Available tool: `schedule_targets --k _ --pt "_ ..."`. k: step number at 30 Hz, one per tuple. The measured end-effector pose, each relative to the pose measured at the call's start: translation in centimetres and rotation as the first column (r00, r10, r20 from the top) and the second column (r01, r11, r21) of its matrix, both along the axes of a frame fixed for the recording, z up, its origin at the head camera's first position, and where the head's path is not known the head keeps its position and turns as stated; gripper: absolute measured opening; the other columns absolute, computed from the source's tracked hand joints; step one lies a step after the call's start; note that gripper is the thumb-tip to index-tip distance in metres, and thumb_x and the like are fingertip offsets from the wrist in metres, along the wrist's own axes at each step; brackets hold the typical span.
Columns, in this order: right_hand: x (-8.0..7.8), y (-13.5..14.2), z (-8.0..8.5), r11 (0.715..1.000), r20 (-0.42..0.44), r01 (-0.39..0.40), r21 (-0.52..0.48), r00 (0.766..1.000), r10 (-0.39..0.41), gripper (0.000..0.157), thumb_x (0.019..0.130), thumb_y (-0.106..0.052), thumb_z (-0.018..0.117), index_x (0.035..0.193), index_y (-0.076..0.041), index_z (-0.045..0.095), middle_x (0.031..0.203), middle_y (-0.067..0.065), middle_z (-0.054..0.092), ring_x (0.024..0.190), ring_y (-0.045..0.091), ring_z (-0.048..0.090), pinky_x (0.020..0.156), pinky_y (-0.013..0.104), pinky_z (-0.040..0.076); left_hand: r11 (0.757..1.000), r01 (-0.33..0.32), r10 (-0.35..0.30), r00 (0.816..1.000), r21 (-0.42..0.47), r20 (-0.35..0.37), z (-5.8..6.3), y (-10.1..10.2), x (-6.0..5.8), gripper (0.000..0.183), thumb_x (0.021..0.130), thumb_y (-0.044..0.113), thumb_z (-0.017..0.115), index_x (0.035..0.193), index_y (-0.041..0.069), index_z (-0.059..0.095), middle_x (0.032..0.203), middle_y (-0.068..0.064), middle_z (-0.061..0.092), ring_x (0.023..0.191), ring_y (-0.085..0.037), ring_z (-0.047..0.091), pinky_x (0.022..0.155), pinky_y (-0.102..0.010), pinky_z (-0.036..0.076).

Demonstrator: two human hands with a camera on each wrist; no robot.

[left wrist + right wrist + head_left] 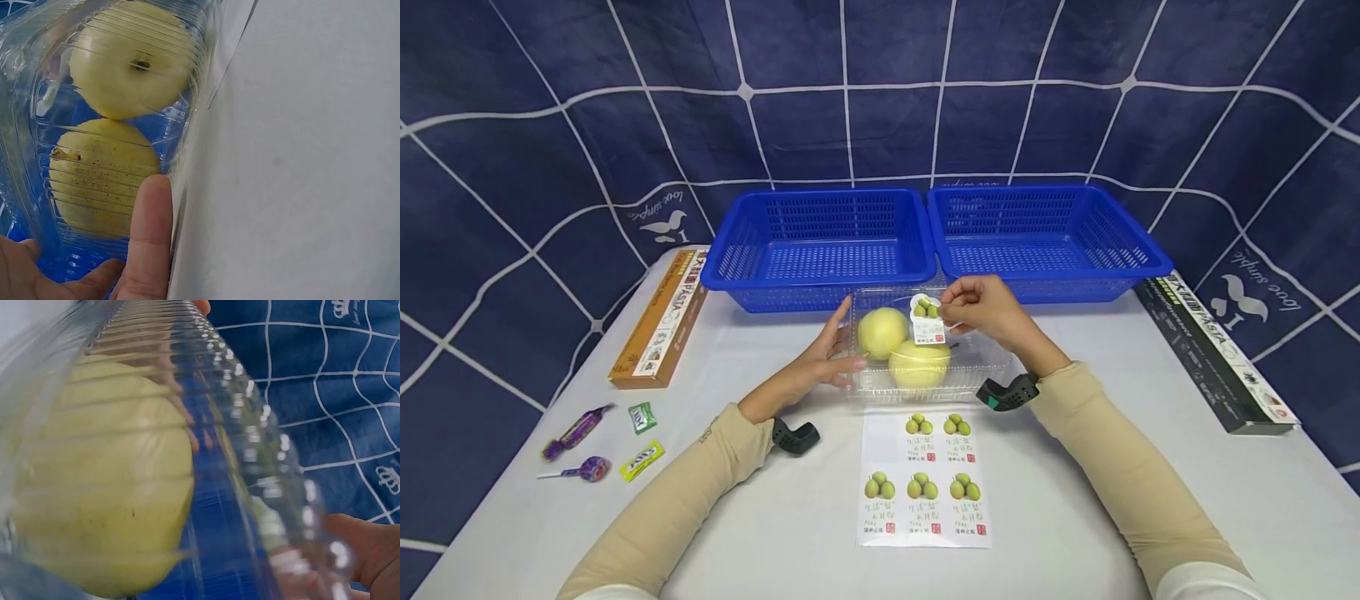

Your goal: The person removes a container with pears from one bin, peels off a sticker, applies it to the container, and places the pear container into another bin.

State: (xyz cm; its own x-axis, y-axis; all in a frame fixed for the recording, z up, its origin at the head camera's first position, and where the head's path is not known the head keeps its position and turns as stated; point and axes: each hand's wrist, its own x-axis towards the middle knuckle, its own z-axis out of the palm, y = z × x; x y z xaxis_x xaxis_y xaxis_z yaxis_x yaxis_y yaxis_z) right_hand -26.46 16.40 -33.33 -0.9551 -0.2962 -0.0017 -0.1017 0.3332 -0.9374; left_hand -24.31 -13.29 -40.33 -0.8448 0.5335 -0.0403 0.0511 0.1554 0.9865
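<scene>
A clear plastic box (pixel 981 360) with two round yellow pears (pixel 882 332) inside stands mid-table. My left hand (pixel 808 364) holds its left end, thumb (pixel 149 231) straight against the ribbed wall and the other fingers at the back. My right hand (pixel 988 310) pinches the edge of a small pear-printed sticker (pixel 929 332) over the lid. Through the ribbed plastic in the right wrist view one pear (pixel 112 487) shows large. In front of the box lies a white sticker sheet (pixel 883 433) with several like stickers and a bare patch at its upper left.
Two blue plastic baskets (pixel 820 277) (pixel 1052 273) stand side by side behind the box. An orange pasta box (pixel 658 321) lies left, a black pasta box (pixel 1217 358) right. Wrapped candies (pixel 642 417) and a lollipop (pixel 593 469) are at the left front.
</scene>
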Motion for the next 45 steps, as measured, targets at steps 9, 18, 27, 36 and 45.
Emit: schedule_targets --k 9,18,27,36,45 --pt "0.2 -0.3 -0.2 0.995 -0.045 0.04 0.086 0.998 -0.036 0.014 0.089 -0.002 0.07 0.099 0.006 0.065 0.088 0.014 0.065 0.073 0.02 0.066 0.07 0.039 0.061 1.0 -0.003 0.003 1.0 0.001 0.005 -0.1 0.1 0.0 0.109 0.084 0.031 0.069 0.158 0.039 -0.011 0.163 -0.024 -0.003 0.148 -0.048 0.008 0.086 -0.055 0.054" --pt "0.5 -0.6 0.0 0.988 -0.08 0.054 0.144 0.996 -0.043 0.017 0.087 -0.005 0.072 0.101 0.003 0.066 0.087 0.013 0.067 0.071 0.02 0.068 0.066 0.036 0.061 1.0 -0.009 0.009 1.0 0.002 0.013 0.0 0.0 0.0 0.108 0.084 0.032 0.069 0.158 0.039 -0.01 0.163 -0.024 -0.001 0.148 -0.047 0.009 0.086 -0.054 0.054" --pt "0.5 -0.5 -0.2 0.966 -0.159 0.001 0.259 0.986 0.042 0.022 0.088 -0.011 0.074 0.108 -0.004 0.07 0.079 0.006 0.058 0.062 0.018 0.055 0.061 0.042 0.057 1.0 -0.016 0.016 1.0 -0.003 0.021 0.1 0.2 0.1 0.109 0.084 0.03 0.069 0.158 0.039 -0.01 0.163 -0.024 0.0 0.148 -0.048 0.01 0.087 -0.055 0.054" --pt "0.7 -0.4 0.1 0.902 -0.229 -0.089 0.422 0.952 0.201 0.042 0.08 -0.019 0.085 0.119 -0.008 0.073 0.08 0.005 0.053 0.071 0.021 0.044 0.063 0.033 0.037 0.996 -0.068 0.072 0.993 -0.05 0.096 1.1 0.9 0.7 0.106 0.084 0.031 0.066 0.158 0.04 -0.009 0.164 -0.023 0.001 0.148 -0.045 0.012 0.094 -0.069 0.043" --pt "0.8 1.9 1.7 0.931 -0.106 -0.293 0.218 0.941 0.321 0.054 0.092 -0.017 0.073 0.141 -0.006 0.054 0.113 0.021 0.054 0.088 0.026 0.056 0.066 0.034 0.055 0.989 -0.144 0.148 0.972 -0.032 0.182 1.6 1.9 1.8 0.102 0.088 0.034 0.064 0.157 0.042 -0.01 0.165 -0.019 -0.006 0.151 -0.04 0.002 0.097 -0.073 0.038"
